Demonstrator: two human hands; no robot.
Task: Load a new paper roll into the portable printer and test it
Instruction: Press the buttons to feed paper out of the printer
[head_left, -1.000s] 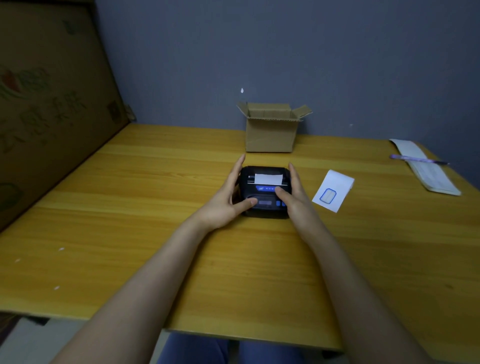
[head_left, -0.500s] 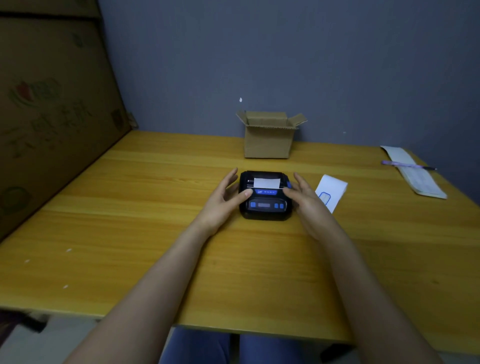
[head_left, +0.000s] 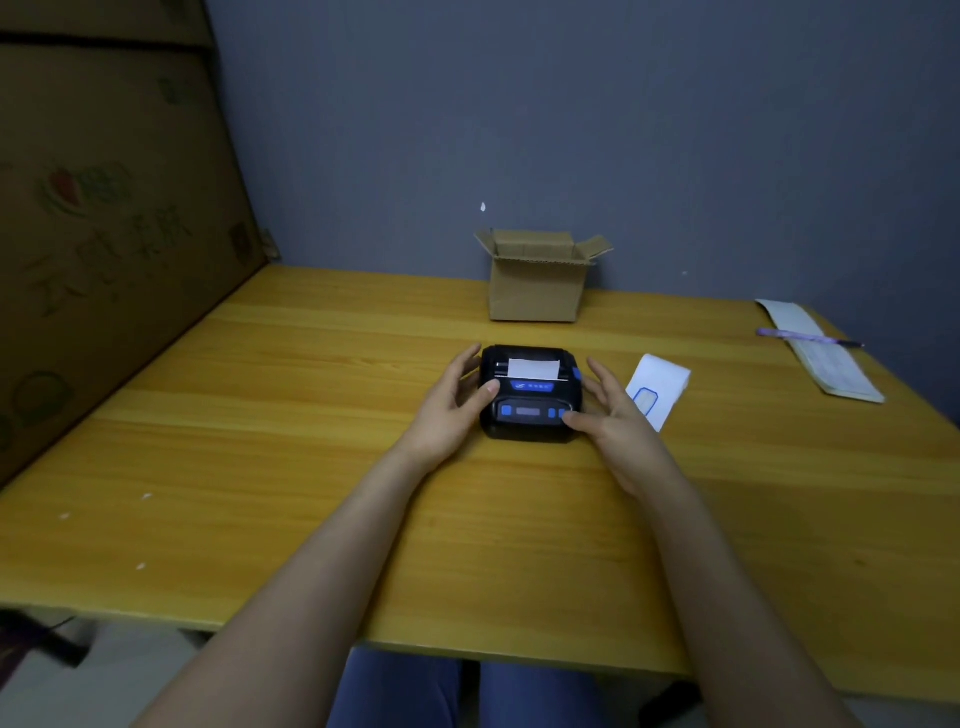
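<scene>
The black portable printer (head_left: 530, 395) sits on the yellow worktop (head_left: 291, 415) between both hands, a white paper strip (head_left: 533, 368) poking from its top slot. The left hand (head_left: 451, 410) is spread loose, thumb tip on the printer's left edge — no closed grip. The right hand (head_left: 613, 415) is likewise released, thumb touching the front right corner. A white label (head_left: 660, 389) lies just right.

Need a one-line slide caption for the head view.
Both hands, left and right, flank a black portable printer with paper protruding from its slot.
</scene>
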